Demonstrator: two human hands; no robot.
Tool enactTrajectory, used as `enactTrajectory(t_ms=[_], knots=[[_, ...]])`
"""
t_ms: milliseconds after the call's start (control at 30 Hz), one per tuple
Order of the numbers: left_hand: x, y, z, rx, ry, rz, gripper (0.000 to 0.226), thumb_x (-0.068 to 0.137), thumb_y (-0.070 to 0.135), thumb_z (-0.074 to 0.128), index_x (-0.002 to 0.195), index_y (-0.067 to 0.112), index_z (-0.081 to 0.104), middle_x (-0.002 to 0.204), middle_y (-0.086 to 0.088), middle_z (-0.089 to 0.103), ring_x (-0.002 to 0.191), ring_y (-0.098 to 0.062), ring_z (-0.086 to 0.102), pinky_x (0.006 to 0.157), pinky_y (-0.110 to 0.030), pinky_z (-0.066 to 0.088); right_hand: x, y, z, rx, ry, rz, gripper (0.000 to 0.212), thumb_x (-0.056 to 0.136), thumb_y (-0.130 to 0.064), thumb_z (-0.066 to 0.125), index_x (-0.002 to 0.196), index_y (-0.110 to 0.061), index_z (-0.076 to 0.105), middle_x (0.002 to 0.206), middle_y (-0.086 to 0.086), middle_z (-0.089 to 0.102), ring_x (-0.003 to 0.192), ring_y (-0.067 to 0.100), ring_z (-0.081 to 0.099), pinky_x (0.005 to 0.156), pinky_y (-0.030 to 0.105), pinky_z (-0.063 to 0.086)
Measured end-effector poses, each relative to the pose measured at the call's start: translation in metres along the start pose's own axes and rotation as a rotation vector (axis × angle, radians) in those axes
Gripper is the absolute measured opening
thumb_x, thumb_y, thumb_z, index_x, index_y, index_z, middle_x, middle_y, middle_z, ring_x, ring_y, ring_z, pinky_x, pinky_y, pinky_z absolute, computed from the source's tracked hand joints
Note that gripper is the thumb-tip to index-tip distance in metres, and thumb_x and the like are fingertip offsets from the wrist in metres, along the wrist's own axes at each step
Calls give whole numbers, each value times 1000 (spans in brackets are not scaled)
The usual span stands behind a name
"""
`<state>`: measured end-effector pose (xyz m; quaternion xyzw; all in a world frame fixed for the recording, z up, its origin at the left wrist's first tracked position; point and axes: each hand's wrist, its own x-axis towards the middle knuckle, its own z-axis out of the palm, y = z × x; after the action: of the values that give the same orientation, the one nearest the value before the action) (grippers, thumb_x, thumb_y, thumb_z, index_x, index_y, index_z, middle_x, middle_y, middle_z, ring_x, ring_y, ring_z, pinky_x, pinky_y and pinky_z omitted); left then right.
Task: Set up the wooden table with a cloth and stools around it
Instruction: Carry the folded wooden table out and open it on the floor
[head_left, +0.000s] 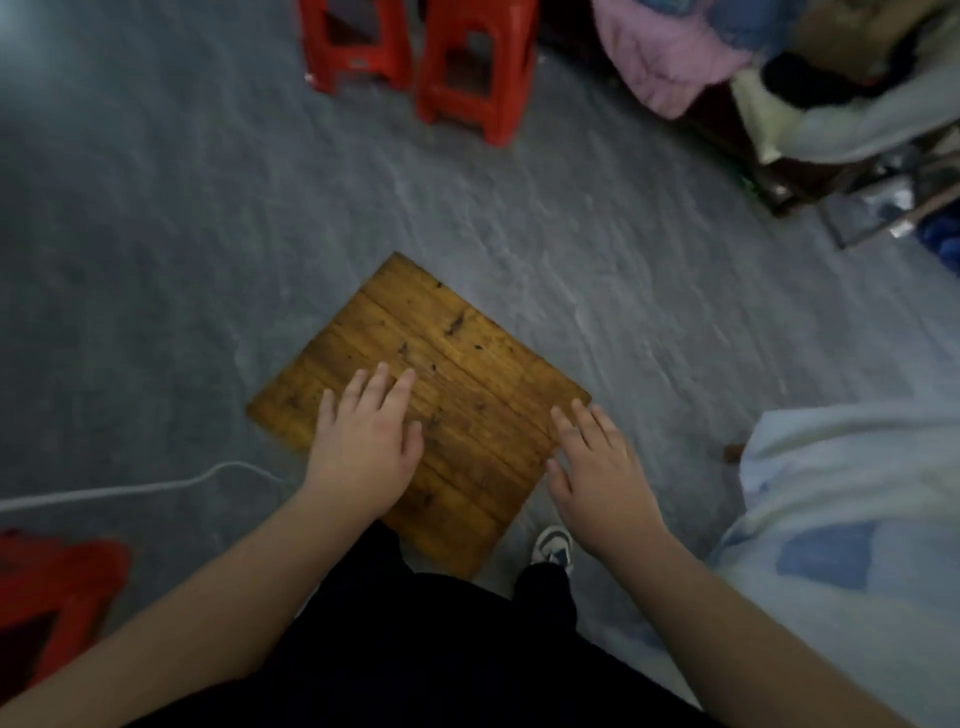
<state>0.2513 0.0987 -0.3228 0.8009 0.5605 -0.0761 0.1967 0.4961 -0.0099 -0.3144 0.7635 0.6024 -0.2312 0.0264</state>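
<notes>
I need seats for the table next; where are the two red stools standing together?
In the head view the two red stools stand side by side on the grey floor at top centre, beyond the wooden table, left of the piled bedding.

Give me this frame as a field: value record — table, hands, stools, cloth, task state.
table: wooden table, bare top, no cloth on it
left hand: open, fingers straight, over the tabletop; contact unclear
right hand: open, at the table's right edge
stools: two red stools side by side at the far end, apart from the table; a third red stool at lower left
cloth: pale fabric at right, not on the table
task state: cloth and stools not yet placed
</notes>
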Motion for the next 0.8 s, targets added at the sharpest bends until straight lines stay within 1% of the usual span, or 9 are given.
enactTrajectory(t_ms=[133, 233, 400, 467, 600, 700, 800], knots=[[-38, 37, 11, -72, 62, -259, 62, 99, 45, 35, 156, 28, 17, 164, -4, 18, 150, -26, 13, 120, -54, 13, 23, 40, -13, -60, -44, -219, 59, 102, -40, 39, 157, -26, 22, 165, 1, 18, 152, 22, 10, 123, 43, 19], [-65, 63, 17, -144, 112, -387, 61, 100, 45, 34, 156, 28, 17, 163, -4, 19, 150, -26, 14, 121, -52, 15, 28, 52, -21, -110, -62, -357, 60, 100, -37, 43, 156, -24, 27, 163, 4, 24, 151, 24, 14, 121, 46, 22], [-94, 82, 37, -226, 158, -522, 60, 100, 45, 35, 156, 28, 19, 163, -4, 20, 150, -25, 15, 121, -51, 16, 36, 52, -15, -206, -114, -520, 60, 99, -37, 43, 155, -21, 29, 162, 7, 27, 150, 26, 18, 119, 47, 26], [-99, 82, 53, -270, 152, -577, 60, 100, 44, 35, 156, 28, 19, 163, -4, 20, 150, -25, 15, 121, -51, 15, 37, 51, -4, -226, -145, -558, 61, 98, -36, 45, 155, -20, 30, 161, 8, 29, 150, 28, 20, 119, 49, 27], [-103, 82, 96, -329, 165, -639, 61, 98, 41, 41, 155, 25, 24, 161, -7, 27, 148, -27, 23, 119, -51, 21, 42, 54, 22, -320, -154, -643, 61, 97, -36, 46, 154, -19, 33, 160, 8, 32, 148, 29, 25, 118, 50, 28], [-107, 88, 124, -357, 155, -663, 61, 98, 39, 43, 154, 25, 25, 160, -8, 28, 147, -27, 24, 119, -51, 23, 51, 63, 37, -378, -191, -713, 60, 98, -37, 44, 154, -21, 32, 161, 6, 30, 149, 27, 24, 119, 49, 27], [-106, 98, 151, -383, 131, -704, 62, 98, 38, 45, 155, 26, 22, 161, -7, 26, 148, -27, 24, 119, -51, 22, 69, 75, 49, -408, -252, -754, 61, 99, -38, 43, 156, -23, 27, 163, 4, 26, 150, 25, 20, 120, 49, 26]])
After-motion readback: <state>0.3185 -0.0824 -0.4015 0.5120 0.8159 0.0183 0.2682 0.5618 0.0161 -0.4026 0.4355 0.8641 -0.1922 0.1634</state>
